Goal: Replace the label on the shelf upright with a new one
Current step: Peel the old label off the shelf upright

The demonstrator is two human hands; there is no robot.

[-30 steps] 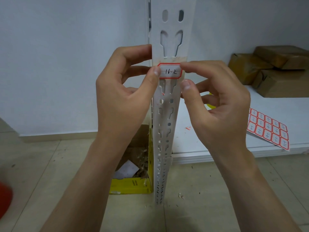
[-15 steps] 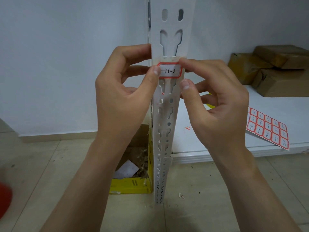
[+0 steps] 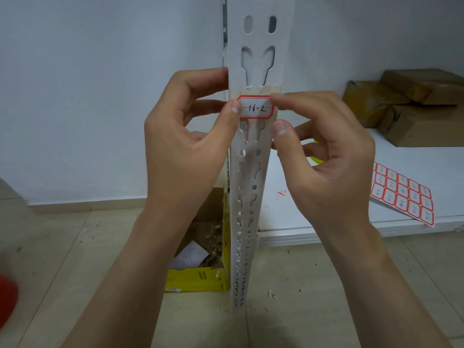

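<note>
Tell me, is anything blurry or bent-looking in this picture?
Head view: the label is sharp, its writing legible; a red blob at the left edge is blurred; the wide lens makes the shelf upright taper downward; lighting is soft, without glare.

We hold both forearms raised in front of us. Our left hand (image 3: 185, 144) curls with thumb extended; our right hand (image 3: 324, 156) pinches loosely, index finger stretched leftward.

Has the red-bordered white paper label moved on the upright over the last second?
No. The red-bordered white paper label sits at the same spot just under the keyhole slots of the white perforated metal shelf upright, with both hands at its edges.
</note>
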